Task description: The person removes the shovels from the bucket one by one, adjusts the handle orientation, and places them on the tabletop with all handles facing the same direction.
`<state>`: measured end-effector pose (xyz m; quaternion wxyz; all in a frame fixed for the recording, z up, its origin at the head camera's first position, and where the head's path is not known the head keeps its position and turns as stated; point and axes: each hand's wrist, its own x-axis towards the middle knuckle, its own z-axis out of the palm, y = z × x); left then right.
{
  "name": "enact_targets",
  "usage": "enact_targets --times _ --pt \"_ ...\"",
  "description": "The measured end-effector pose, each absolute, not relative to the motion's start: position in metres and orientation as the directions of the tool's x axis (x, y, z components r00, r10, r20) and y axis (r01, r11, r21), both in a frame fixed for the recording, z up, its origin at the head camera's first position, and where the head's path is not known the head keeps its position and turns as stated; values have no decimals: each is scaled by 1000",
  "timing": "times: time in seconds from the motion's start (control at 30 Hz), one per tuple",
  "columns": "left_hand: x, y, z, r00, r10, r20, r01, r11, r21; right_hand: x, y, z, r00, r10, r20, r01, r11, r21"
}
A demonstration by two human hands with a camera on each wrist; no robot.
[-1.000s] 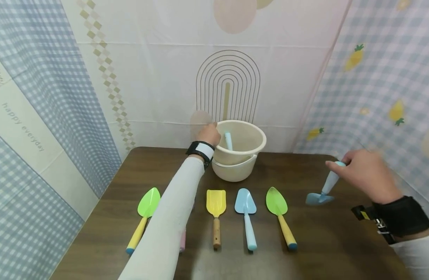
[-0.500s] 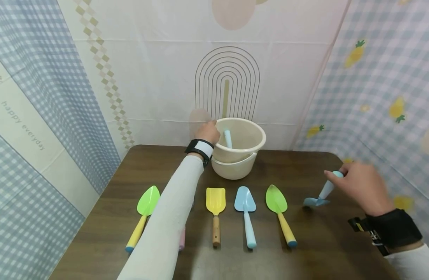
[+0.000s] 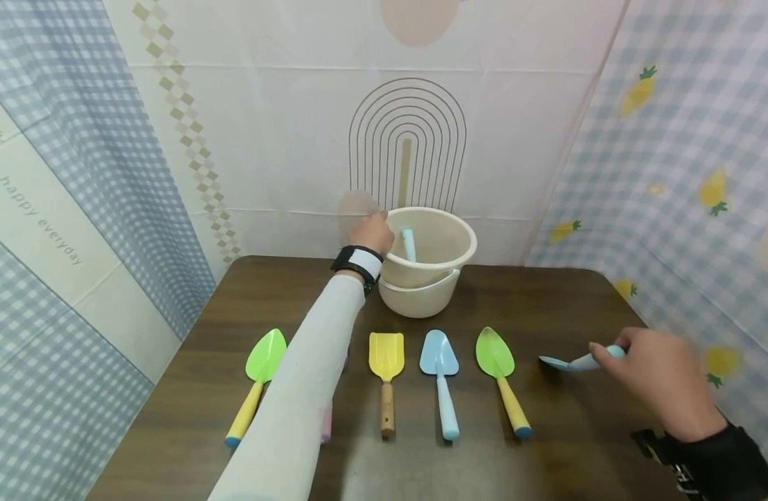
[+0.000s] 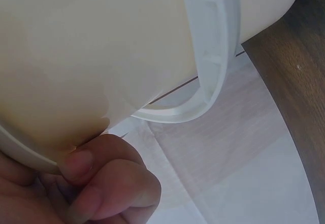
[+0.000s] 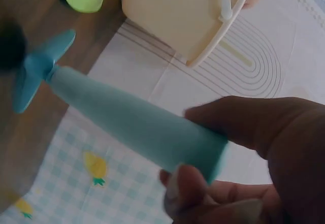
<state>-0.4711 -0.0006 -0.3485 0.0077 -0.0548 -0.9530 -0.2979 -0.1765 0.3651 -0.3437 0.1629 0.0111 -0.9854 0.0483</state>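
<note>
A cream bucket stands at the back of the table, a light blue handle sticking up inside it. My left hand pinches the bucket's left rim; the left wrist view shows curled fingers at the rim and a white carrying handle hanging beside the wall. Over at the right, my right hand holds a light blue hand trowel by the end of its grip, between thumb and fingers. The trowel's blade points left, low over the table.
On the brown table lie a green trowel, a yellow square-bladed shovel, a blue trowel and another green trowel in a row. A pink handle shows beside my left sleeve. Patterned curtains stand behind.
My right hand has come down and nearer to me, tipping the blue trowel from steep to nearly level. My left hand has stayed at the bucket's rim.
</note>
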Motion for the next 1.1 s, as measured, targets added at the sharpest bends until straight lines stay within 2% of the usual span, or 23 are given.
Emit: enact_targets --times 0.23,0.47,0.67,0.9,1.1 --pt "-471 0 -349 -994 99 54 112 818 565 -174 360 -359 -996 62 69 47 978 -204" --pt "-475 0 -353 -993 96 62 114 819 562 -183 358 -377 -993 86 -80 103 966 -237" --pt "-473 0 -351 -994 97 57 112 818 564 -185 354 -391 -978 108 -176 150 957 -247" --pt "-470 -1 -348 -993 103 51 113 814 570 -184 355 -401 -976 112 -188 158 956 -249" --pt "-470 -1 -348 -994 100 41 105 807 582 -185 355 -412 -959 139 -248 197 953 -228"
